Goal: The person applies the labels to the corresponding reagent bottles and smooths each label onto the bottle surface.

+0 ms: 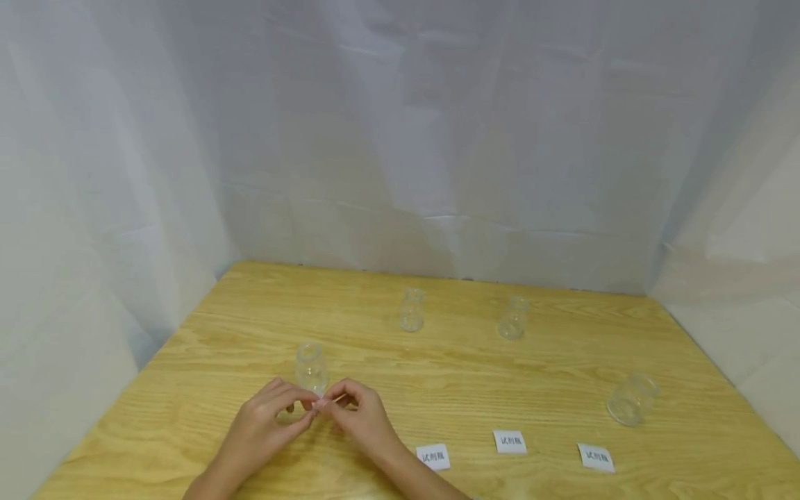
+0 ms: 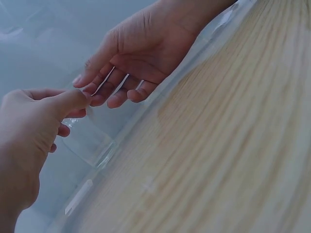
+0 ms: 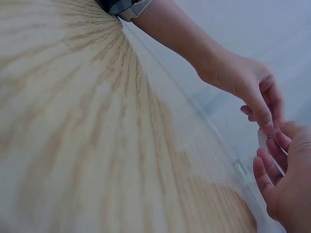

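Note:
Fingertips of my left hand [image 1: 265, 414] and right hand [image 1: 365, 414] meet at a small paper label [image 3: 263, 139], which both pinch at its edges. Dark print shows on the label in the right wrist view, but the fingers cover most of it. Just beyond the hands a clear glass bottle [image 1: 310, 364] stands upright on the wooden table. That same bottle [image 2: 92, 145] appears behind the fingers in the left wrist view. Neither hand grips the bottle; whether the label touches it, I cannot tell.
Two more glass bottles, one at back centre [image 1: 411, 311] and one right of it [image 1: 514, 319], stand on the table [image 1: 437, 375]. Another bottle [image 1: 631, 401] is at the right. Three printed white labels [image 1: 510, 442] lie near the front. White sheeting [image 1: 437, 139] surrounds the table.

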`<state>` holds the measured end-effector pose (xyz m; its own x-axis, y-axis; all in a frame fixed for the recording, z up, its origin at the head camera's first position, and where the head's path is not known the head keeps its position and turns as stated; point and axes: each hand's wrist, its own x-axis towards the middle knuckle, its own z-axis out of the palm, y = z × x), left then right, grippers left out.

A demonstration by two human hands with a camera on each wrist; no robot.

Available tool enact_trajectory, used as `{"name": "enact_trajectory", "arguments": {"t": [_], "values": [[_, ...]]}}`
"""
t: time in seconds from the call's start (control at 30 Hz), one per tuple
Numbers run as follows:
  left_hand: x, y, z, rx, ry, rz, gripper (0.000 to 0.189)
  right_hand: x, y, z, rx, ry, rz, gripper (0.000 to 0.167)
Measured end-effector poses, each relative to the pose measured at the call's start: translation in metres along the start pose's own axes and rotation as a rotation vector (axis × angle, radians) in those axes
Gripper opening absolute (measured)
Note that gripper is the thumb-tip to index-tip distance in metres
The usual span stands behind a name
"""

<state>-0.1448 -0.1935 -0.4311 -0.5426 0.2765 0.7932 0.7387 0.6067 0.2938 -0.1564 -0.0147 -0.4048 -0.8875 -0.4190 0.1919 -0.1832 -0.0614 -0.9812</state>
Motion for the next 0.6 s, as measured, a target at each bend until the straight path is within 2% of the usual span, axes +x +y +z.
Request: {"name": "enact_trajectory", "arguments": {"t": [0.13,0.23,0.4,0.6], "values": [[0.001,0.002,-0.001,0.002,-0.001,-0.056,0.027,0.000,0.000,0.000,-0.002,0.020,0.004,0.014],[0.001,0.004,-0.003,-0.017,0.010,-0.116,0.033,0.000,-0.001,0.000,-0.015,0.088,-0.003,0.014],[0.003,0.007,-0.006,-0.064,0.026,-0.205,0.033,0.002,0.001,0.001,-0.032,0.195,-0.011,0.008],[0.003,0.009,-0.007,-0.049,0.009,-0.312,0.028,0.010,0.023,-0.001,-0.094,0.180,-0.024,0.006]]}}
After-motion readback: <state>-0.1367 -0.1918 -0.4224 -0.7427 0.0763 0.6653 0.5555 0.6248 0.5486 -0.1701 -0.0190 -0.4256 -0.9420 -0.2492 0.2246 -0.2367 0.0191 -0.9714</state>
